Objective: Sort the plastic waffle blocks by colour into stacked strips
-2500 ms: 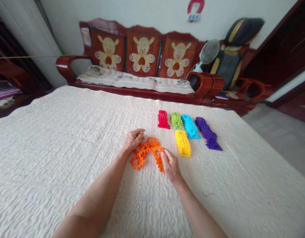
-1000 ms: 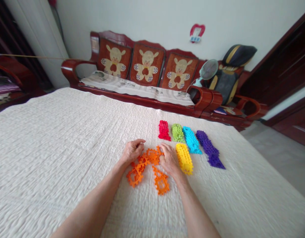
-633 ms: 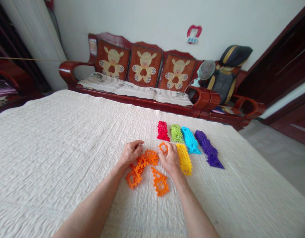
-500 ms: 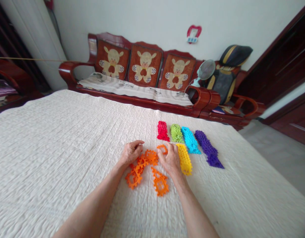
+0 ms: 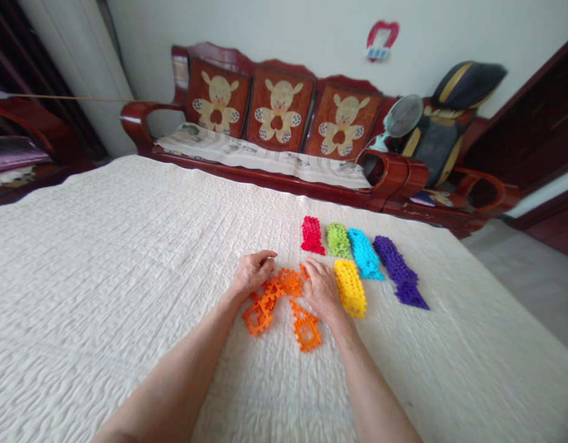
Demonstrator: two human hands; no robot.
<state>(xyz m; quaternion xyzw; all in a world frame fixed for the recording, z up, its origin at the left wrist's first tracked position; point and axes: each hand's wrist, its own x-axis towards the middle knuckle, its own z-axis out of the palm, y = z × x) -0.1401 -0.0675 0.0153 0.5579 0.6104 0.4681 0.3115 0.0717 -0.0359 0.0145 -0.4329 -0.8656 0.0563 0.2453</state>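
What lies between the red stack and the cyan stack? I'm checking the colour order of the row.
In the head view, one green stack lies between the red stack and the cyan stack, all on the white quilt.

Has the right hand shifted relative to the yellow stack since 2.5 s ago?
Yes. The right hand moved away from the person, from level with the near end of the yellow stack to alongside its middle and closer to it.

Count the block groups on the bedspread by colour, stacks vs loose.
Red stack: 1
Green stack: 1
Blue stack: 1
Purple stack: 1
Yellow stack: 1
Orange loose cluster, at both hands: 1
Total: 6 colour groups, 5 stacked, 1 loose.
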